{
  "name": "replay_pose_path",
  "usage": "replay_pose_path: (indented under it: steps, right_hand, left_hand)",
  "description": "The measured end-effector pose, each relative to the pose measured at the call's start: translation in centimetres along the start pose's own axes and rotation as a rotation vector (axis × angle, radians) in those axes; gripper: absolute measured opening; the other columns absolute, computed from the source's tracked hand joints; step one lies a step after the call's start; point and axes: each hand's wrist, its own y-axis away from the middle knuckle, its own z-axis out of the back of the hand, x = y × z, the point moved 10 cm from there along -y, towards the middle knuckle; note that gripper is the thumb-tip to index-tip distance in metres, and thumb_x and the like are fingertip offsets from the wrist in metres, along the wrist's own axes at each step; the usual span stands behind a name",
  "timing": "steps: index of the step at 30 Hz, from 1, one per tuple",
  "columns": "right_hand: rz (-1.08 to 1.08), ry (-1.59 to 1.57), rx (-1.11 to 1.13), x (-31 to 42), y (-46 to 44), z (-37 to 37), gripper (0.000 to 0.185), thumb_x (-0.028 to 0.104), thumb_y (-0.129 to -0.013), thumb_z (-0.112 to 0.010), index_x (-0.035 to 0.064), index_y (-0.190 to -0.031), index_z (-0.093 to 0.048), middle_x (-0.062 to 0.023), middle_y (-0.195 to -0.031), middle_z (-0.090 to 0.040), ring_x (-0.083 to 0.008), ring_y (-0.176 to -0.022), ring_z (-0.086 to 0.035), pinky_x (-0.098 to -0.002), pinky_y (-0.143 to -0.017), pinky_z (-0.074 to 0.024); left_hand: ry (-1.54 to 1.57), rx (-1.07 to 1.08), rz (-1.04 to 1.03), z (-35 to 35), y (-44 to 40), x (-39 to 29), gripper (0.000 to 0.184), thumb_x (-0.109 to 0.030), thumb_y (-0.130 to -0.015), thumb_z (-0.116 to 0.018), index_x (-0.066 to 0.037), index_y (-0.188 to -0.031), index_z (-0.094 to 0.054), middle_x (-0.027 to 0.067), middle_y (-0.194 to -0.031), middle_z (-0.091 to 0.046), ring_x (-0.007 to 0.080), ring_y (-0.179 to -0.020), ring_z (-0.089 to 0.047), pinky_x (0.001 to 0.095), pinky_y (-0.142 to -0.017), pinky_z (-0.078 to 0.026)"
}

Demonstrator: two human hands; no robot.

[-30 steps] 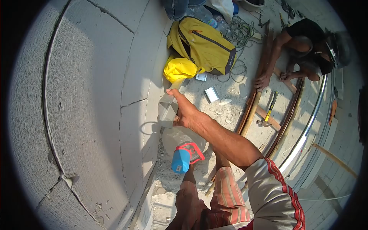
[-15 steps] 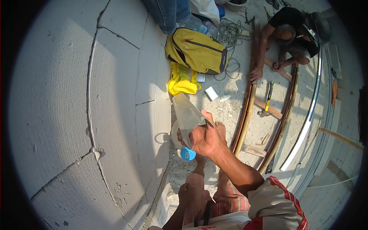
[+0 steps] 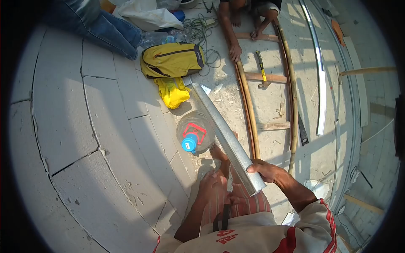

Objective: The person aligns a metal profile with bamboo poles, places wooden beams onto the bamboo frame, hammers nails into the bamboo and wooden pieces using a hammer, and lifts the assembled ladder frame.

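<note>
My right hand [image 3: 268, 172] is closed on the near end of a long galvanized metal channel [image 3: 223, 134], thumb on its upper face. The channel slants up and left, its far end over the ground near the yellow bag. My left hand [image 3: 211, 184] is low by my knee in shadow; its fingers do not show clearly. Left of the channel stands a large clear water jug [image 3: 179, 128] with a blue cap [image 3: 189, 143] and a red handle [image 3: 201, 130].
A yellow backpack [image 3: 173, 60] and a bright yellow bag [image 3: 174, 93] lie ahead. To the right is a wooden ladder-like frame [image 3: 247, 101], with a hammer [image 3: 262, 71] and a saw [image 3: 302, 131] about it. A co-worker's hand [image 3: 235, 52] rests on the frame. Block wall [image 3: 67, 135] left.
My view has turned. My right hand has come away from above the jug toward my lower right; the channel, smeared before, now shows clearly in it. The jug's red handle is uncovered.
</note>
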Motion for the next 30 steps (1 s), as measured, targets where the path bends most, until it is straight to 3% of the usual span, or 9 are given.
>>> replay_pose_path:
  steps: [3,4,8,11,16,19,22,27,30]
  right_hand:
    - [0.04,0.324,-0.203,-2.1,3.3,2.2,0.09,0.04,-0.078,-0.069,-0.0049,-0.144,-0.029,-0.0268,-0.138,-0.044,-0.0335,-0.132,-0.041,-0.0399,-0.109,-0.0309]
    - [0.094,0.397,-0.242,-2.7,3.7,2.9,0.085,0.033,-0.08,-0.07,-0.0008,-0.146,-0.029,-0.0226,-0.135,-0.048,-0.0295,-0.122,-0.047,-0.0392,-0.099,-0.0406]
    - [0.233,0.494,-0.347,-5.1,6.7,4.0,0.088,0.031,-0.075,-0.073,-0.0018,-0.144,-0.029,-0.025,-0.129,-0.051,-0.032,-0.12,-0.051,-0.0386,-0.101,-0.0407]
    - [0.344,0.501,-0.383,-7.6,8.7,5.3,0.093,0.035,-0.073,-0.075,-0.0023,-0.143,-0.026,-0.0279,-0.121,-0.055,-0.0347,-0.113,-0.057,-0.0373,-0.095,-0.0458]
    - [0.489,0.378,-0.422,-14.7,11.0,8.8,0.112,0.044,-0.071,-0.079,-0.0087,-0.146,-0.014,-0.0312,-0.136,-0.043,-0.0375,-0.125,-0.048,-0.038,-0.1,-0.0425]
    - [0.59,0.441,-0.492,-18.9,13.8,12.1,0.119,0.051,-0.071,-0.08,-0.0075,-0.147,-0.01,-0.0297,-0.143,-0.036,-0.0396,-0.134,-0.036,-0.041,-0.11,-0.033]
    - [0.718,-0.018,-0.598,-24.1,18.0,17.7,0.116,0.051,-0.074,-0.078,-0.006,-0.148,-0.011,-0.0294,-0.143,-0.036,-0.0391,-0.135,-0.036,-0.0443,-0.111,-0.0314]
    - [1.15,-0.294,-0.643,-30.4,28.5,24.2,0.099,0.043,-0.083,-0.071,-0.0035,-0.149,-0.013,-0.0255,-0.137,-0.041,-0.0334,-0.129,-0.041,-0.0426,-0.106,-0.036]
    - [1.147,-0.402,-0.803,-38.8,32.3,28.8,0.104,0.051,-0.078,-0.071,-0.0033,-0.148,-0.016,-0.0218,-0.128,-0.046,-0.0295,-0.12,-0.048,-0.0402,-0.103,-0.0385]
  left_hand:
    - [0.225,0.228,-0.056,-7.0,-2.0,-4.2,0.074,-0.053,-0.092,-0.055,-0.002,-0.142,-0.036,0.0153,-0.135,-0.048,0.0309,-0.119,-0.051,0.0442,-0.099,-0.043]
    - [0.377,0.336,-0.064,-9.6,-2.7,-5.2,0.079,-0.058,-0.089,-0.055,-0.002,-0.142,-0.035,0.0155,-0.134,-0.048,0.0311,-0.119,-0.051,0.0452,-0.1,-0.043]
    - [0.618,0.591,-0.085,-17.7,-2.8,-8.5,0.083,-0.064,-0.085,-0.057,-0.005,-0.139,-0.037,0.0155,-0.129,-0.05,0.0309,-0.119,-0.051,0.0454,-0.097,-0.045]
    - [0.443,0.537,0.04,-20.9,-3.7,-4.2,0.069,-0.049,-0.084,-0.064,-0.002,-0.13,-0.044,0.0154,-0.111,-0.06,0.0248,-0.093,-0.063,0.0399,-0.079,-0.054]
    - [0.1,0.418,-0.346,-25.3,1.2,-6.2,0.063,-0.031,-0.076,-0.072,0.001,-0.124,-0.046,0.0159,-0.103,-0.062,0.0216,-0.087,-0.064,0.0353,-0.075,-0.056]
    - [0.083,0.493,-0.304,-29.7,3.7,-3.1,0.068,-0.021,-0.07,-0.079,-0.001,-0.124,-0.042,0.0147,-0.101,-0.058,0.0211,-0.087,-0.061,0.0345,-0.071,-0.055]
    - [-0.064,0.53,-0.32,-35.2,6.6,2.2,0.077,-0.023,-0.065,-0.082,-0.001,-0.127,-0.042,0.0124,-0.104,-0.058,0.0214,-0.092,-0.061,0.0354,-0.079,-0.053]
    - [-0.33,0.658,-0.329,-45.2,10.8,16.7,0.103,-0.026,-0.062,-0.086,0.0,-0.143,-0.029,0.0147,-0.121,-0.055,0.0258,-0.113,-0.055,0.0357,-0.097,-0.045]
    - [-0.35,0.826,-0.204,-51.3,12.9,25.8,0.118,-0.027,-0.061,-0.088,-0.004,-0.15,-0.015,0.018,-0.125,-0.053,0.0289,-0.121,-0.051,0.0383,-0.101,-0.042]
